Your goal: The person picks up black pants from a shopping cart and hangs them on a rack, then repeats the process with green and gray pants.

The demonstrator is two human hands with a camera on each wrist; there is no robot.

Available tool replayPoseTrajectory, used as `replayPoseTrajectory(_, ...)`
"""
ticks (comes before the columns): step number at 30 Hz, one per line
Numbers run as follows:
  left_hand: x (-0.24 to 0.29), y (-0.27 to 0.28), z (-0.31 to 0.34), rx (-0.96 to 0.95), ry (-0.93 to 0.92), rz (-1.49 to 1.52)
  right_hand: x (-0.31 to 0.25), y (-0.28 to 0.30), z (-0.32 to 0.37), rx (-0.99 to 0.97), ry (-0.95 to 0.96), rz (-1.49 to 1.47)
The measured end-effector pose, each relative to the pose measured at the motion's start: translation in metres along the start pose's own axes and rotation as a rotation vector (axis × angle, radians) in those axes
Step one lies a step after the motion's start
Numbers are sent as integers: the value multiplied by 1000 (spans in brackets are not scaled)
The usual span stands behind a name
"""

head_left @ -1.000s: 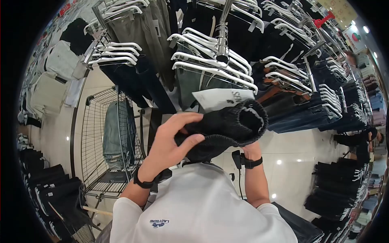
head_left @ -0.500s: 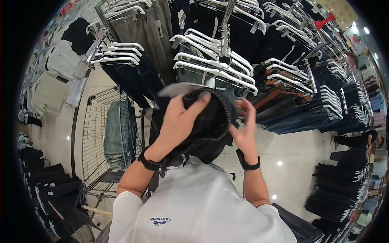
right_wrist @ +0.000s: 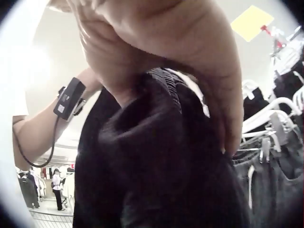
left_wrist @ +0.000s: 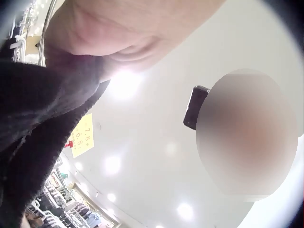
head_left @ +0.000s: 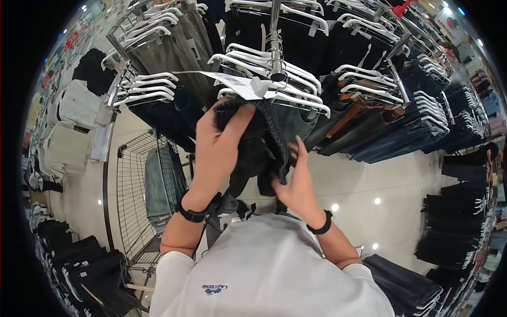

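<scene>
A pair of black elastic-waist trousers (head_left: pixel 251 156) hangs in front of the chest, held by both hands. My left hand (head_left: pixel 215 153) pinches the left end of the gathered waistband, its thumb laid over the inner side. At the right side of the waistband, my right hand (head_left: pixel 301 190) grips the cloth between thumb and fingers; the right wrist view shows them straddling a bunched fold of the black fabric (right_wrist: pixel 156 161). A white paper tag (head_left: pixel 232 84) sticks up beyond the waistband. In the left wrist view, dark ribbed cloth (left_wrist: pixel 52 152) runs down from the hand.
White hangers (head_left: pixel 280 98) with trousers crowd the metal rack (head_left: pixel 276 53) just ahead. On the left stands a wire shopping cart (head_left: pixel 129 185) holding folded jeans (head_left: pixel 158 185). Dark trousers (head_left: pixel 449 227) hang at the right, beyond tiled floor (head_left: pixel 348 185).
The trousers have swung from the right toward the left and more upright. My right hand has come from beneath them to the waistband's right side; the left has shifted along the waistband.
</scene>
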State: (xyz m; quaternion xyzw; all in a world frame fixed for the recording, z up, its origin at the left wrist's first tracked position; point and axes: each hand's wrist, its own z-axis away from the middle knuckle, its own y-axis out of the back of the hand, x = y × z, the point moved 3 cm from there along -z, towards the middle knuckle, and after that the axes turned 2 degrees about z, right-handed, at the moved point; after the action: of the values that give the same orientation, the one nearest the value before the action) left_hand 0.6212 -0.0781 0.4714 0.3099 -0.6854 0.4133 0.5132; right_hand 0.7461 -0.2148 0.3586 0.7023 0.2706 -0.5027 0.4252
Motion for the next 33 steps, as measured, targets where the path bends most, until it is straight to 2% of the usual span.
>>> replayPoseTrajectory(2,10,14,-2,38,-98,-90,35,12,-1,-116,-122,200)
replayPoseTrajectory(4,18,42,-10,-100,-102,-361,50,41,-7,-117,-53,131)
replayPoseTrajectory(8,15,99,-23,-234,122,-368,19,116,-27,-387,-72,-56)
replayPoseTrajectory(9,14,104,-25,-218,94,-316,15,127,-31,-426,-73,-146)
replayPoseTrajectory(12,4,118,-20,-92,287,75,5,137,-49,-456,-47,-318)
replayPoseTrajectory(14,7,113,-16,-57,294,62,4,135,-62,-397,46,-181)
replayPoseTrajectory(15,8,108,-11,-15,275,57,2,135,-63,-412,-10,-103)
replayPoseTrajectory(17,13,82,5,63,240,41,-27,127,-54,-227,322,275)
replayPoseTrajectory(18,6,83,7,-31,240,16,-42,120,-47,-127,483,465)
replayPoseTrajectory(22,-1,57,17,-238,210,-154,-62,63,-35,-200,636,249)
replayPoseTrajectory(24,-10,53,17,-347,231,-171,-52,34,-37,-243,619,275)
replayPoseTrajectory(25,-11,51,16,-370,176,-253,-45,26,-39,-273,594,187)
replayPoseTrajectory(26,-11,46,16,-392,122,-334,-34,18,-40,-250,657,162)
replayPoseTrajectory(27,-8,39,15,-370,174,-310,-29,14,-40,-272,652,137)
replayPoseTrajectory(33,4,36,21,-602,15,-771,-13,24,-39,-286,660,-84)
